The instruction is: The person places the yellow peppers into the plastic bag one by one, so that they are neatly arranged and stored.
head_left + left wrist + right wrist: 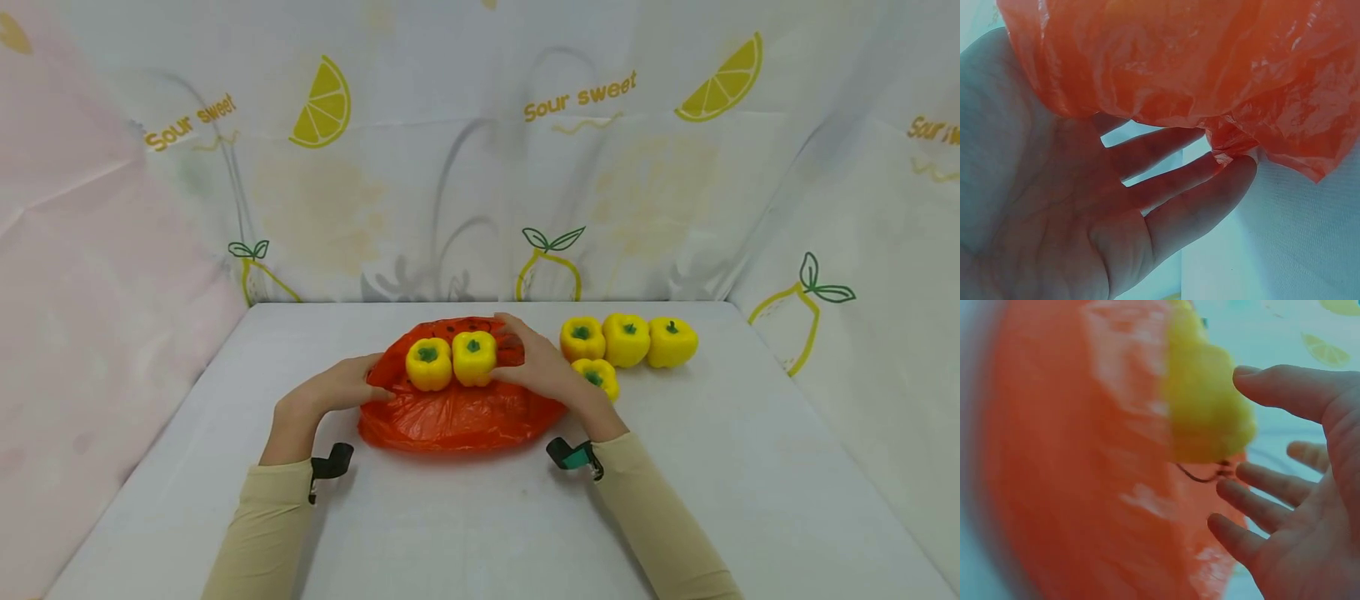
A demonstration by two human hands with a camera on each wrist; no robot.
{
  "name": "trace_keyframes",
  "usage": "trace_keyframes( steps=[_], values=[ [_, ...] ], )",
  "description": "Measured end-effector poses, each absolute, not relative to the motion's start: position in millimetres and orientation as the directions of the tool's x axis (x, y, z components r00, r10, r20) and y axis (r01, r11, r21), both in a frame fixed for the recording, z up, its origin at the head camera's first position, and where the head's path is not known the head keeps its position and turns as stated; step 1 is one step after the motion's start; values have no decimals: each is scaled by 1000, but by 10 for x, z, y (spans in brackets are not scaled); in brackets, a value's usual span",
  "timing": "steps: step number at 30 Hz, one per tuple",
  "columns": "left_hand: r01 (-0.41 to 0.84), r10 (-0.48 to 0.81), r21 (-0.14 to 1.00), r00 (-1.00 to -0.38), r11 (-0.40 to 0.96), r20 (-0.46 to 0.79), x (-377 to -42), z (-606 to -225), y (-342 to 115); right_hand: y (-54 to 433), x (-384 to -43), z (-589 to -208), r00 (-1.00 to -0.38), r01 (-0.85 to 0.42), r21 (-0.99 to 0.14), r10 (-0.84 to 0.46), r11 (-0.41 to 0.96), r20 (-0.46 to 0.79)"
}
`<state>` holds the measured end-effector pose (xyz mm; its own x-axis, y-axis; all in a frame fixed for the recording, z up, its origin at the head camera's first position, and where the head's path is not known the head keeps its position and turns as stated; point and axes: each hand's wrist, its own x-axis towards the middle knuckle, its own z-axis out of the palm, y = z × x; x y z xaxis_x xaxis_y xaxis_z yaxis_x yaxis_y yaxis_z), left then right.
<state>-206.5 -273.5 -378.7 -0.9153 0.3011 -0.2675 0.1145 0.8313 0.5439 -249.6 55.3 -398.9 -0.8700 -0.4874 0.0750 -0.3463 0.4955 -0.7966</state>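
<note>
Red plastic bag (457, 421) lies on the white tabletop (450, 533), roughly in the middle, its front part swollen and creased, its rear part printed with small black marks. Toward the rear of the bag, between the two hands, a left yellow pepper (428, 375) and a right yellow pepper (474, 371) stand upright just beside each other, green stems up; whether they rest on the film or inside the mouth, I cannot tell. At the bag's left edge, the left hand (341, 387) has its fingers extended and slightly spread, one fingertip against a gathered fold, with no clenched grip showing; its thumb reaches over the front. On the other side, the right hand (543, 367) is spread and relaxed, clasping nothing, its thumb close to the right pepper's side; whether the two touch, I cannot tell. Well to the right of the bag's peppers, three more peppers (626, 340) form a row, and a fourth pepper (603, 377) sits in front of them, partly hidden by the right hand and wrist. Behind the tabletop hangs a pale backdrop (480, 167) printed with lemons and lettering.
</note>
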Motion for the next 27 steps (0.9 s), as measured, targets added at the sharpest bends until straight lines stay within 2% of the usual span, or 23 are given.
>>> trace_keyframes(
  steps=[7,16,27],
  values=[
    [114,298,535,-915,837,-271,-2067,-3790,-2731,766,-2463,-3779,-882,-302,-807,-471,508,34],
    [116,295,530,-917,840,-268,-2062,-3789,-2724,1033,-2472,-3666,-857,-296,-814,-515,499,-4],
    [126,309,536,-913,835,-266,-2071,-3785,-2728,1415,-2421,-3599,-810,-231,-778,-559,585,-180]
  ],
)
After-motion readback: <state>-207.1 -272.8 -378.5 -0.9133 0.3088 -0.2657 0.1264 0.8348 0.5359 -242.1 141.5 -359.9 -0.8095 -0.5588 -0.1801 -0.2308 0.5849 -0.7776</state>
